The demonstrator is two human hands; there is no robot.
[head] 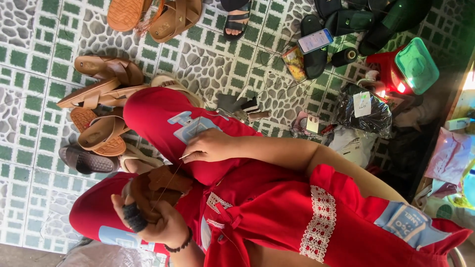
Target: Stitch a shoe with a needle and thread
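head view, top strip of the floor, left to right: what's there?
Tan sandals → black sandal → snack packet → phone → black thread spool → green-lidded red box.

A floor [29,99] of green squares and grey pebble-pattern tiles carries many shoes. Tan sandals [106,86] lie stacked together, with a dark grey slipper [86,159] just beside them. More brown sandals [158,17] and a black sandal [236,22] lie along the far edge. A phone [315,40] rests on a black shoe [314,49], near a black thread spool [345,57]. A red box with a green lid [408,69] stands by a black plastic bag [363,111].
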